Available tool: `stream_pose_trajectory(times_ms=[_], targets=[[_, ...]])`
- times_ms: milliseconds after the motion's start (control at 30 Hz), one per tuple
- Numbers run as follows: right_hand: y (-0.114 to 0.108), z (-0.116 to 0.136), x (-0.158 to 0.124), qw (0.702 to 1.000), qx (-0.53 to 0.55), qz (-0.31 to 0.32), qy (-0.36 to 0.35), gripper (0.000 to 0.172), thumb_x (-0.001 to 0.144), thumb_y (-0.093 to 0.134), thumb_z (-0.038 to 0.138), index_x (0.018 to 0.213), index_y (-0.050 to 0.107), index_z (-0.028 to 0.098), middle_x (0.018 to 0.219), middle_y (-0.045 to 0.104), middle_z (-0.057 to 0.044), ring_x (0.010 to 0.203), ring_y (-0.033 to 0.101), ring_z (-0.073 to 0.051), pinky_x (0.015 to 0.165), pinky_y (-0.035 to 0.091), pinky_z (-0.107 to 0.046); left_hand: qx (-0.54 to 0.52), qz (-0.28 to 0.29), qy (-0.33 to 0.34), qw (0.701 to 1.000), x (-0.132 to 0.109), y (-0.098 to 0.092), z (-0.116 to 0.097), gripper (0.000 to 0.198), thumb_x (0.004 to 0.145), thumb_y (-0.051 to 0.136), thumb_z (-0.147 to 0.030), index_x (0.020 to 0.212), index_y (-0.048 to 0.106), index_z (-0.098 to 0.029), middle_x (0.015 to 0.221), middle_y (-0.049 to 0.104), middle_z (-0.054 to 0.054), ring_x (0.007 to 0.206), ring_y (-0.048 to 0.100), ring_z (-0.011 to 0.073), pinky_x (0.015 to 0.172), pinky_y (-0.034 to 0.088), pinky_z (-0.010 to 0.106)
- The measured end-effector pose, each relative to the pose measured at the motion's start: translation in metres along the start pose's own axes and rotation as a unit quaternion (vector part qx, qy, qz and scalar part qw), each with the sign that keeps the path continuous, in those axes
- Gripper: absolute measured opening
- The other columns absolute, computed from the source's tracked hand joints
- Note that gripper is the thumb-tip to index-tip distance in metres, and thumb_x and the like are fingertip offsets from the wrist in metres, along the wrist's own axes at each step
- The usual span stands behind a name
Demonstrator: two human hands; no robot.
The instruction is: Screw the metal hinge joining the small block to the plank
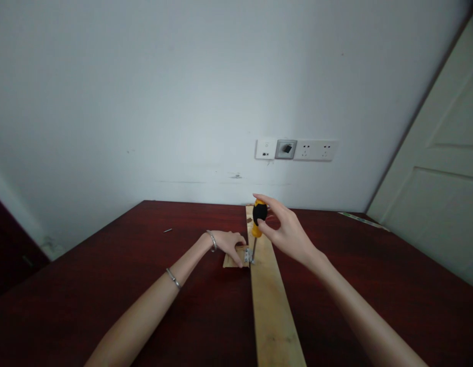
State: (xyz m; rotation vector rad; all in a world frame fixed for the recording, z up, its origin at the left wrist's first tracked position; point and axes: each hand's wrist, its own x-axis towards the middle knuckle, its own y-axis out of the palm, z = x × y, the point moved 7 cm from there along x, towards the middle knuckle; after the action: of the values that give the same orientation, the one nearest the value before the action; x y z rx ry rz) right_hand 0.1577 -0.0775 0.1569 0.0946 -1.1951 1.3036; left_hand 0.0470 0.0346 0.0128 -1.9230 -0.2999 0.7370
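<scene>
My right hand (284, 229) grips the yellow and black handle of a screwdriver (259, 214). Its shaft points down, slightly tilted, with the tip at a small metal hinge (247, 255). That hinge lies across the joint between a long wooden plank (272, 311) and a small wooden board (230, 261) on the plank's left. My left hand (230, 243) rests on the small board with thumb and fingers spread, the thumb close to the hinge. Any screw under the tip is too small to make out.
A dark red tabletop (144, 285) carries the work. On its left lies a small metal bit (168, 230); a thin patterned strip (362, 220) is at the far right edge. Wall sockets (313, 150) sit above the table's back edge, and a white door (443, 153) stands right.
</scene>
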Motion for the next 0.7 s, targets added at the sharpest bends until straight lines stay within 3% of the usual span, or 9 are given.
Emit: stream_pose_trajectory(times_ms=[167,300,500,700], targets=[[0.0,0.002,0.0,1.0,0.003,-0.002,-0.007,0.052,0.077,0.051,0.011,0.127,0.051,0.025,0.116,0.062,-0.007,0.101,0.061,-0.021,0.088,0.051,-0.039,-0.077,0.043,0.067,0.994,0.01,-0.003,0.004,0.052,0.06,0.074,-0.058,0.091,0.07,-0.017,0.086,0.065,0.001,0.08,0.058,0.0197,0.073,0.043,0.028],[0.0,0.004,0.001,1.0,-0.006,-0.009,-0.013,0.048,0.079,0.052,0.013,0.125,0.051,0.025,0.115,0.062,-0.008,0.102,0.06,-0.022,0.089,0.051,-0.04,-0.088,0.055,0.061,0.993,0.018,-0.001,0.013,0.044,0.06,0.075,-0.056,0.078,0.07,-0.017,0.073,0.061,-0.001,0.071,0.053,0.016,0.067,0.04,0.026],[-0.001,0.0,0.002,0.999,-0.016,-0.03,-0.022,0.031,0.085,0.059,0.026,0.116,0.055,0.025,0.112,0.063,-0.009,0.106,0.06,-0.024,0.094,0.049,-0.042,-0.086,0.016,0.071,0.994,0.02,-0.005,0.019,0.039,0.062,0.075,-0.054,0.075,0.069,-0.018,0.074,0.059,-0.002,0.073,0.051,0.0147,0.07,0.038,0.024],[0.002,-0.01,-0.001,0.998,0.048,-0.017,0.041,0.044,0.084,0.055,0.022,0.126,0.042,0.022,0.116,0.061,-0.011,0.101,0.063,-0.023,0.088,0.053,-0.042,-0.104,0.007,0.091,0.99,0.023,-0.003,0.021,0.035,0.067,0.073,-0.052,0.073,0.068,-0.017,0.075,0.06,-0.002,0.076,0.052,0.0138,0.073,0.04,0.022]])
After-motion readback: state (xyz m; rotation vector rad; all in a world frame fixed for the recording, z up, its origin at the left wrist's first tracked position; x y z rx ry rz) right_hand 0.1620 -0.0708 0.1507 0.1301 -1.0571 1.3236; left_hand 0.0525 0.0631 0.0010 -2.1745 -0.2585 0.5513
